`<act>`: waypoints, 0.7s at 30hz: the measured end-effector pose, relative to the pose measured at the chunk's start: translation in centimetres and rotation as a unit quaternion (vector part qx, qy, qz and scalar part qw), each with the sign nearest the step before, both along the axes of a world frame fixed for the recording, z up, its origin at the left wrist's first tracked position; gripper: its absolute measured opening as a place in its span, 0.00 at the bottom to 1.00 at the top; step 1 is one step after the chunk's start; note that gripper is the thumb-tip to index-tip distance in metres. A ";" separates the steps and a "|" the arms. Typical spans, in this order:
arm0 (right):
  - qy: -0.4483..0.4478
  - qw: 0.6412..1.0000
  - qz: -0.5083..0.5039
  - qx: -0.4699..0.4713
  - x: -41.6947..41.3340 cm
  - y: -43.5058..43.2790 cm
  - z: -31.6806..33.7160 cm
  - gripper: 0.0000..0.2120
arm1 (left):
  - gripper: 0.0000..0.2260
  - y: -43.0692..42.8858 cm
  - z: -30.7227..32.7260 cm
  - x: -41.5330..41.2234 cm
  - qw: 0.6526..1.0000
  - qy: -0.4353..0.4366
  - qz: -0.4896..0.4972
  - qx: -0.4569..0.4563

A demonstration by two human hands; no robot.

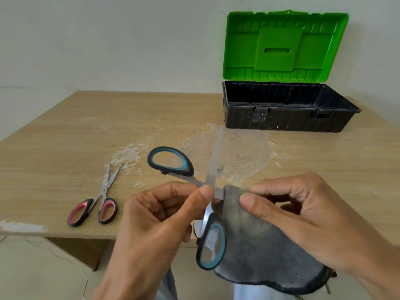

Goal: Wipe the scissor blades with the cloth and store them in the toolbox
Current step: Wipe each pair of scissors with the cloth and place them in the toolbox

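Note:
My left hand (155,221) pinches the blue-and-black scissors (173,163) near their pivot, held above the table's front edge with the blades spread wide. One blade points up and away; one handle loop hangs low, the other sits up to the left. My right hand (303,215) grips a grey cloth (259,241) and presses its top edge against the base of the upright blade. A smaller pair of red-and-black scissors (95,204) lies on the table to the left, blades slightly apart. The toolbox (287,118), black base and green lid, stands open at the back right.
The wooden table (65,148) carries white dried smears across its middle and along the front left edge. A pale wall rises behind it. Tiled floor shows below the front edge. The toolbox's inside looks bare from this angle.

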State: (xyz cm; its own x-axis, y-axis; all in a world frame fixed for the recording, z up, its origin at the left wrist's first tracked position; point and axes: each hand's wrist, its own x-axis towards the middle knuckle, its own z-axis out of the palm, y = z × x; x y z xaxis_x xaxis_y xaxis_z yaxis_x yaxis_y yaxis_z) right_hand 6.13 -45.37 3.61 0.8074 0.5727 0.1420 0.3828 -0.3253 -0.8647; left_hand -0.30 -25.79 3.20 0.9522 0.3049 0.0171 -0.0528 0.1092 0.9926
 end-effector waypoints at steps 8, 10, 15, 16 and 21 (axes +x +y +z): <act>-0.027 1.000 -0.003 0.003 0.2 0.0 0.3 0.10 | 0.07 -0.2 0.1 0.3 0.999 0.018 -0.028 0.002; -0.025 1.000 -0.005 0.007 0.4 0.0 0.5 0.09 | 0.07 -0.1 0.0 0.2 0.999 0.027 -0.036 -0.013; 0.028 0.999 0.000 0.017 0.7 -0.4 0.5 0.14 | 0.11 0.0 -0.1 0.3 0.998 0.036 -0.044 -0.018; 0.037 0.999 0.003 0.017 0.8 -0.4 0.6 0.16 | 0.11 0.0 -0.1 0.3 0.998 0.036 -0.046 -0.019; 0.056 0.998 0.013 0.012 1.0 -0.6 0.7 0.20 | 0.10 0.1 0.2 0.2 0.998 0.032 -0.056 -0.025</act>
State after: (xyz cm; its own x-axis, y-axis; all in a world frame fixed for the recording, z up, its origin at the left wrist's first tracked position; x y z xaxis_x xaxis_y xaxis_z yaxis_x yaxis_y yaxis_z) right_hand 7.16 -46.00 4.34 0.8034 0.5920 0.0647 0.2910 -0.2955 -0.9099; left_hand -0.09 -25.70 3.38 0.9789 0.1963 -0.0575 0.0257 0.1607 0.9867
